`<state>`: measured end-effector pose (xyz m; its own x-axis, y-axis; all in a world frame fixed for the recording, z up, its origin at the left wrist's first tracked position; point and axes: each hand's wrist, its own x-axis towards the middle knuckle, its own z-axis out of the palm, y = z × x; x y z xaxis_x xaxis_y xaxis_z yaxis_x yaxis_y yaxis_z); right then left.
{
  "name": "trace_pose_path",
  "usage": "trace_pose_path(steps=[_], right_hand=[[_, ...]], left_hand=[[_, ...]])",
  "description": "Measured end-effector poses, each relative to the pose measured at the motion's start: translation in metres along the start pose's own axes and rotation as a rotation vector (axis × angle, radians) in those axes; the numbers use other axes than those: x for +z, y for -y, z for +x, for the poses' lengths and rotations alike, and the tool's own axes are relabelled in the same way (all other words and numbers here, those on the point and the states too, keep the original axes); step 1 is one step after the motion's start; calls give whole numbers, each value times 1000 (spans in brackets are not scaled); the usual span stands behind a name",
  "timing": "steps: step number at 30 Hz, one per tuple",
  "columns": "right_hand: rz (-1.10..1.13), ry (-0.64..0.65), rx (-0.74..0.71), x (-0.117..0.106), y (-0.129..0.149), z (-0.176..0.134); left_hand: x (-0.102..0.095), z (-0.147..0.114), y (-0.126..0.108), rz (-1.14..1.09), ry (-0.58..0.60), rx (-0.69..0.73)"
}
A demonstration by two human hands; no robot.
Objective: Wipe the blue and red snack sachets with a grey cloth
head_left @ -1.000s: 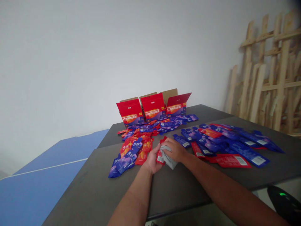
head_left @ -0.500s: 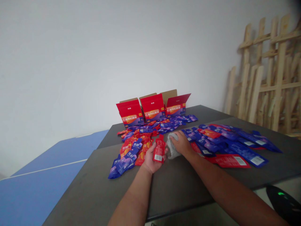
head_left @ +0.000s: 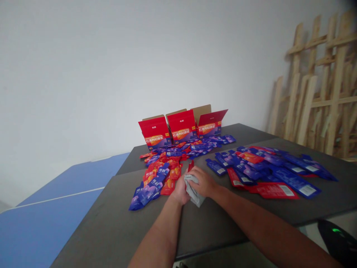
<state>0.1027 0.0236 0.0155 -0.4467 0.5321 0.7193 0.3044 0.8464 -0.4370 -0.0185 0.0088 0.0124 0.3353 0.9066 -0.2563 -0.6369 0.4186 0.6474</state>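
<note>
Wiping looks like the current step: the right hand [head_left: 205, 181] pinches a grey cloth [head_left: 195, 195] over a red pouch [head_left: 191, 166], its tip poking out beyond the left hand [head_left: 180, 190] gripping it. Next likely calls for lifting the cloth clear, pouch held steady.

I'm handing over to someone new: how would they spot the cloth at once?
On the dark table, in front of three open red boxes, the right hand meets the left hand between piles of printed pouches. The right hand grips the grey cloth, its loose end toward the viewer. Among those pouches, it alone is plain fabric.
</note>
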Motion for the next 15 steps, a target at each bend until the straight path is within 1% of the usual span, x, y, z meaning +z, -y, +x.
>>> trace_pose_path(steps=[2,5,7,9,11,13,15], right_hand=[[-26,-82,58,-3,-8,1],[-88,-211,148,-8,-21,4],[-110,-290,207,-10,-29,6],[-117,-349,255,-13,-38,7],[-131,-381,312,-16,-48,7],[-150,-384,376,-17,-57,6],[-166,-378,433,-17,-65,5]], left_hand=[[2,0,3,55,-14,0],[3,-1,7,137,-42,46],[3,-1,7,183,-29,60],[2,-3,5,202,22,37],[2,-5,1,184,92,-23],[2,-8,-4,130,161,-97],[2,-12,-9,40,212,-118]])
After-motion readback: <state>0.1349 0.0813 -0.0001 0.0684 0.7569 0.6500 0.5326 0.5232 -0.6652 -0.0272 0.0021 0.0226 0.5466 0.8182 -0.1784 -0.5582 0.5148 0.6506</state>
